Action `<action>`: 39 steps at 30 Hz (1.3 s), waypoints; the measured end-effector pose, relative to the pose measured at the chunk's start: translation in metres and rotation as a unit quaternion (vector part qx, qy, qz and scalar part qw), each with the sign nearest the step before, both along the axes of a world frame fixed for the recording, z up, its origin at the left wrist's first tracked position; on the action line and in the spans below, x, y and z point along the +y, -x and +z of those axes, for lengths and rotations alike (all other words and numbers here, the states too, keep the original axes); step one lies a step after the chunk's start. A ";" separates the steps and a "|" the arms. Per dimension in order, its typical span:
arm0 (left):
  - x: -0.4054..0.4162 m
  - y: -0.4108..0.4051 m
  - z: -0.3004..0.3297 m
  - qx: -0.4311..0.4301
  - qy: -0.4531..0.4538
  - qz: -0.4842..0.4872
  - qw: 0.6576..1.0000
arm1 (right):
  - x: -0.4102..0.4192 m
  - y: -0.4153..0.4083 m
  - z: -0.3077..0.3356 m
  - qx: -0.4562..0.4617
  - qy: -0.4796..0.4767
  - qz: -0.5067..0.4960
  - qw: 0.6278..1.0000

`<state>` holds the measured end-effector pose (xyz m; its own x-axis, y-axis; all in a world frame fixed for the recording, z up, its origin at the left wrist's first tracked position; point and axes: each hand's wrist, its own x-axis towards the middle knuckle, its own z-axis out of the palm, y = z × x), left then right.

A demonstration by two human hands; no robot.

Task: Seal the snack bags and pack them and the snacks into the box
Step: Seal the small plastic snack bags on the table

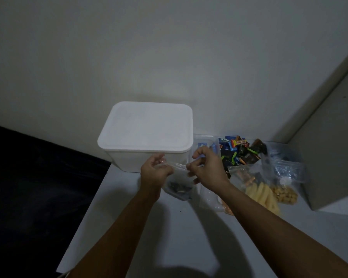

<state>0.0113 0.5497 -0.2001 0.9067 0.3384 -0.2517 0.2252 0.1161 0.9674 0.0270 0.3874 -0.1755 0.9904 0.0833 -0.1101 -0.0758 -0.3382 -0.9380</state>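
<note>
Here — white table (169,227), pale wall | both hands (156,171) (206,169) pinch clear bag (179,177)

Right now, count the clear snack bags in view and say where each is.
4 that I can tell. One is held by both hands before the box: bag of dark bits. Three lie right: sticks bag, nuts bag, far bag. The pile may hide more.

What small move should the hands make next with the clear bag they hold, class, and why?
Probably run the pinch along the bag's top edge to close it. The left hand and right hand both pinch the clear bag at its top, and the white box has its lid on.
</note>
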 end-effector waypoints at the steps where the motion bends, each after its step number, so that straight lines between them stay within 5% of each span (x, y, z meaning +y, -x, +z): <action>1: 0.002 -0.002 -0.002 0.009 0.010 0.004 1.000 | 0.000 -0.003 -0.001 0.006 -0.002 0.001 1.000; 9: 0.006 -0.015 -0.016 0.040 0.036 0.081 0.995 | 0.006 -0.029 -0.011 0.039 0.026 0.024 0.999; 14: 0.005 -0.027 -0.023 0.057 0.024 0.132 0.989 | 0.006 -0.042 -0.026 0.009 0.098 -0.065 0.993; 19: -0.002 -0.022 -0.034 0.066 -0.186 0.175 0.965 | -0.019 -0.044 -0.036 -0.003 0.107 -0.075 0.991; 22: -0.018 -0.011 -0.034 0.057 -0.232 0.187 0.953 | -0.045 -0.038 -0.047 0.034 0.139 -0.054 0.988; 28: -0.074 0.008 -0.063 0.144 -0.169 -0.045 0.974 | -0.092 -0.014 -0.080 0.080 0.303 0.030 0.949; 32: -0.102 0.017 -0.079 0.234 -0.159 -0.197 0.939 | -0.110 0.011 -0.094 0.098 0.390 0.102 0.910; 35: -0.115 0.016 -0.090 0.259 -0.173 -0.199 0.929 | -0.117 0.020 -0.098 0.074 0.372 0.117 0.918; 39: -0.120 0.011 -0.085 0.252 -0.061 -0.119 0.959 | -0.125 0.022 -0.102 0.058 0.345 0.115 0.930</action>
<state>0.0001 0.4300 -0.2850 0.7361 0.1925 -0.6490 0.6729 -0.1037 0.7324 0.0049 0.2621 -0.2777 0.9332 0.1613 -0.3210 -0.0139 -0.8767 -0.4809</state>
